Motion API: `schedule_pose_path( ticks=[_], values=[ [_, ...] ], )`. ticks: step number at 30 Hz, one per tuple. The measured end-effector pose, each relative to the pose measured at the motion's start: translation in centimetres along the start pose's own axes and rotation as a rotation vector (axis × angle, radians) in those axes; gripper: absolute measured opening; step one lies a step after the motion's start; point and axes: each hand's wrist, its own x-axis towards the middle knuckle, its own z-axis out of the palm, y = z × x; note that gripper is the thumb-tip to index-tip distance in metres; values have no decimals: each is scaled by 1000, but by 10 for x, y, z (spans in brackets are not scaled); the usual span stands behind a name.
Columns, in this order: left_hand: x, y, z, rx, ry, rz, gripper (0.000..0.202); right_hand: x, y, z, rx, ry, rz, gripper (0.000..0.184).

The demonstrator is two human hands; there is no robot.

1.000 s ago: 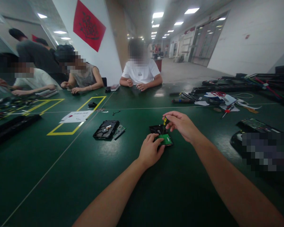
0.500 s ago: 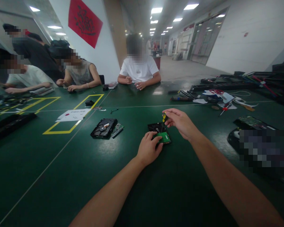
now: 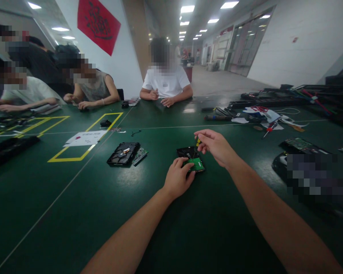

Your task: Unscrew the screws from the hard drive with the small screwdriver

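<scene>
On the green table before me lies a black hard drive [image 3: 185,152] with a green circuit board [image 3: 198,164] on its near half. My left hand [image 3: 177,178] grips the drive from the near left, its thumb along the near edge and its fingers over the board and casing. A small yellow-and-black screwdriver [image 3: 198,142] is pinched in my right hand [image 3: 214,147]. Its shaft points down to the drive near the board's far edge; where exactly the tip sits is too small to tell. Part of the screwdriver handle hides behind my fingers.
Left of the drive lie another black hard drive [image 3: 122,153] and a loose circuit board [image 3: 140,156]. A paper sheet [image 3: 84,139] lies by yellow tape. Tools, cables and a red screwdriver [image 3: 270,129] lie to the right. A person in white [image 3: 165,83] sits opposite; others sit left.
The view has shifted slightly. My right hand's fingers have turned around the screwdriver handle, covering more of it. My left hand stays on the hard drive.
</scene>
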Motion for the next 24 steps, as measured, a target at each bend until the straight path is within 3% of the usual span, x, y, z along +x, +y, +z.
schedule_pose_path(
  ticks=[4,9,15,24],
  values=[
    [0,0,0,-6,1,6,33,1,0,-1,27,12,37,21],
    [-1,-1,1,-7,4,-4,33,-2,-1,0,-77,-38,-22,26],
    [0,-1,0,-16,4,-4,32,-2,2,1,-72,23,-17,40],
    [0,0,-1,-11,-2,-1,33,2,2,-2,14,-10,-3,23]
  ],
)
